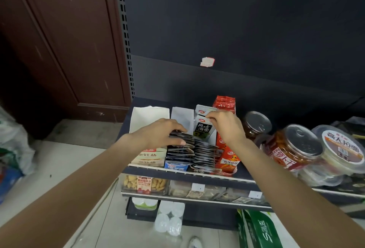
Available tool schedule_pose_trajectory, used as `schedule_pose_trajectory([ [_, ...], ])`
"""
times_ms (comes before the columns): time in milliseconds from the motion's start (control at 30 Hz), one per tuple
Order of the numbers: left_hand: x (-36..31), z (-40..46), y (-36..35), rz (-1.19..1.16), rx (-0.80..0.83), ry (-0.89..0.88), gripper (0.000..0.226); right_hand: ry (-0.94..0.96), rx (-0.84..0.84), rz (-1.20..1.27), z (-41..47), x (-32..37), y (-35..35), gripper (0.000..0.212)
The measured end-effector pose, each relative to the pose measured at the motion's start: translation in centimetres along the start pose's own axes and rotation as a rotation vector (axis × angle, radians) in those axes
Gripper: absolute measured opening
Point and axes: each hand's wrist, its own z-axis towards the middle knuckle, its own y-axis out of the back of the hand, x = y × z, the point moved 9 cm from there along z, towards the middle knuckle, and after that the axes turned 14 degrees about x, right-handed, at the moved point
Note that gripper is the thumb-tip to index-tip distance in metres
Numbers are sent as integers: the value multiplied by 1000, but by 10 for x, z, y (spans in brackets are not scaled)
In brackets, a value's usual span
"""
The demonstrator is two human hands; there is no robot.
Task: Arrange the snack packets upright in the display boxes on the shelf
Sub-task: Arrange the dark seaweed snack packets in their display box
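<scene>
A: What is seen, from the biggest thing down?

B: A dark shelf (245, 178) is seen in front of a black back panel (237, 30), with a brown wooden door (59, 40) at the left. On the right part of the shelf, clear jars with metal lids (292, 147) are laid on their sides, and a round lidded tub (341, 149) is placed beside them.

A: And the display boxes?

B: A white display box (148, 117) is stood at the left, with a second white box (181, 117) just beside it. A red and orange box (227, 157) is found at the right. Between them a row of dark snack packets (201, 151) is packed, mostly leaned over.

A: How are the hands held?

B: The left hand (158, 133) is laid on the dark packets, and several of them are gripped between the thumb and the curled fingers. By the right hand (223, 123), the top edge of one upright seaweed packet (203, 129) is pinched. This packet is kept standing at the back of the row, in front of another upright one.
</scene>
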Motion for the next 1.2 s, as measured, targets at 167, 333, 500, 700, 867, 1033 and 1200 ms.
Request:
schedule_pose_trajectory([
  [167,-2,-1,-1,-12,-27,1,36,-46,-71,-7,-1,2,2,31],
  [333,-1,-7,-1,-27,-77,15,37,42,-111,141,-30,4,5,34],
  [500,-4,-13,-3,-10,-139,34,36,101,231,207,-39,15,-24,29],
  [700,-4,-19,-2,17,-161,66,36,91,234,109,-41,27,-21,24],
  [867,2,-19,-2,-32,-164,93,33,73,233,-51,-37,32,-26,24],
  [1033,3,-21,-4,-68,-167,102,32,67,135,-95,-38,39,-16,12],
  [1200,0,-21,-2,-66,-149,103,36,-2,46,179,-51,23,10,18],
])
